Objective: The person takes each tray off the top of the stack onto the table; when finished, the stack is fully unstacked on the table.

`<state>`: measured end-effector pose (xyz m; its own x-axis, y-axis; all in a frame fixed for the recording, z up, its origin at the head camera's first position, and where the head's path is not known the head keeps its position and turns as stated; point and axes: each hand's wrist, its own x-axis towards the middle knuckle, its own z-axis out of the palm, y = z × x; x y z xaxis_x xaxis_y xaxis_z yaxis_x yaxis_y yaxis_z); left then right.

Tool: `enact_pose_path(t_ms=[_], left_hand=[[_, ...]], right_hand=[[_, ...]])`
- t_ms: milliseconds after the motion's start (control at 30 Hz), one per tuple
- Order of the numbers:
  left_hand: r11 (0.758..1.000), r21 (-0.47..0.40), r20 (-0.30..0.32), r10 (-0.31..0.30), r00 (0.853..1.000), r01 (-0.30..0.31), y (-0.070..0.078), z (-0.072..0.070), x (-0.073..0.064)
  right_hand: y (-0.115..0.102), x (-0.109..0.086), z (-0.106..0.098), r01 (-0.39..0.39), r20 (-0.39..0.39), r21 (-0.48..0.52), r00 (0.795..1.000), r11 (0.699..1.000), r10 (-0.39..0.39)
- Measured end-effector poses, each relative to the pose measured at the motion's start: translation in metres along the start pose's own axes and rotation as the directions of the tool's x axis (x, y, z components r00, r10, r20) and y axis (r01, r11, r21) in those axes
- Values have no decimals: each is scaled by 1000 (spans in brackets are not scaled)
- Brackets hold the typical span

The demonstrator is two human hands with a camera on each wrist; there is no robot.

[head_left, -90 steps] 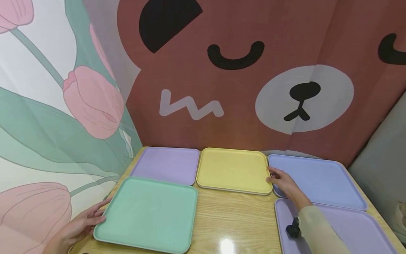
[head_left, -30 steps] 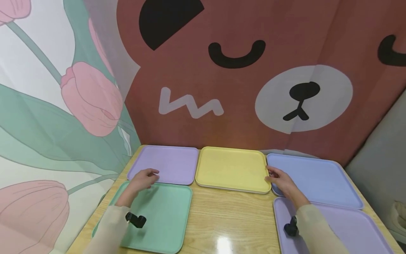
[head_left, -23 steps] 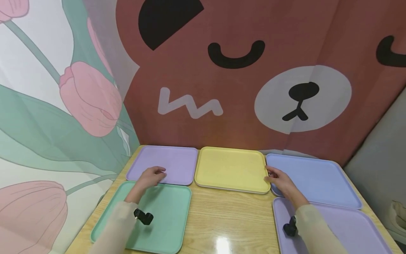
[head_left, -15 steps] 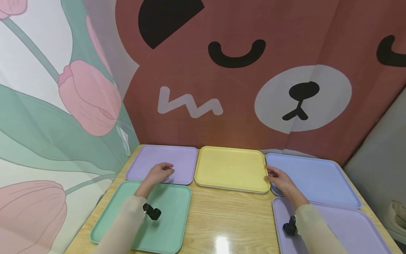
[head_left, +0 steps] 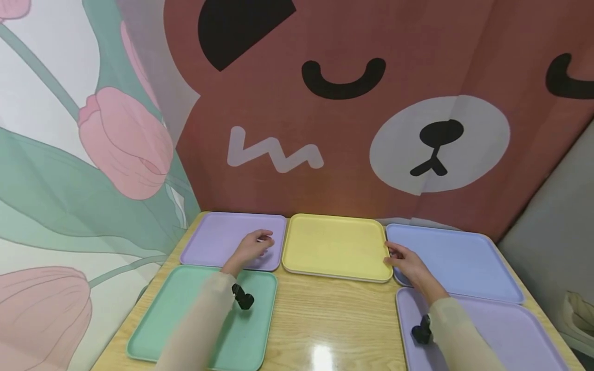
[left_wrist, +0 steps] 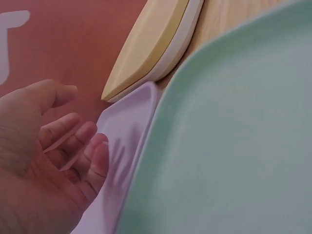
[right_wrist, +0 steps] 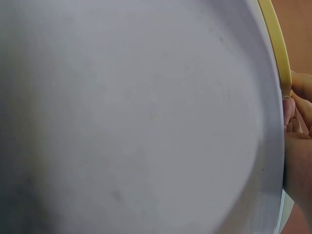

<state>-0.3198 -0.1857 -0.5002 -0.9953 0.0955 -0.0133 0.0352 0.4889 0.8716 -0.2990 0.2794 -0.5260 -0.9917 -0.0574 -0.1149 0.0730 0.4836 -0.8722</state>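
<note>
My left hand point(head_left: 250, 246) hovers above the far-left purple tray point(head_left: 204, 242), palm facing right and fingers loosely bent. Nothing is held in it; the left wrist view shows the bare palm and the purple tray point(left_wrist: 129, 117) below. To its right lies a yellow tray point(head_left: 336, 247) with a pale layer under its rim, flat on the table. My right hand point(head_left: 413, 265) grips that tray's right edge, thumb and forefinger at the rim. The other right fingers are partly hidden. In the right wrist view, fingers meet the yellow rim point(right_wrist: 279, 48).
A green tray point(head_left: 162, 319) lies under my left forearm. On the right are a blue tray point(head_left: 459, 257) and a nearer purple tray point(head_left: 492, 330). Wooden tabletop point(head_left: 334, 314) shows between the near trays. A bear-print cloth point(head_left: 278, 196) hangs right behind the table.
My left hand has left the green tray's left edge and moved over the far purple tray, drifting right toward the yellow one. My right hand stays at the yellow tray's edge.
</note>
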Motion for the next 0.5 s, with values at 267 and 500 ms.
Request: enact_pose_path(t_ms=[267, 500], left_hand=[[1000, -21, 1, -9, 1000, 9, -1, 24, 15], [998, 46, 66, -36, 997, 33, 4, 33, 20]], right_hand=[[-1, -1, 0, 14, -8, 7, 1000, 1000, -14], [-1, 0, 0, -33, -14, 5, 999, 999, 33]])
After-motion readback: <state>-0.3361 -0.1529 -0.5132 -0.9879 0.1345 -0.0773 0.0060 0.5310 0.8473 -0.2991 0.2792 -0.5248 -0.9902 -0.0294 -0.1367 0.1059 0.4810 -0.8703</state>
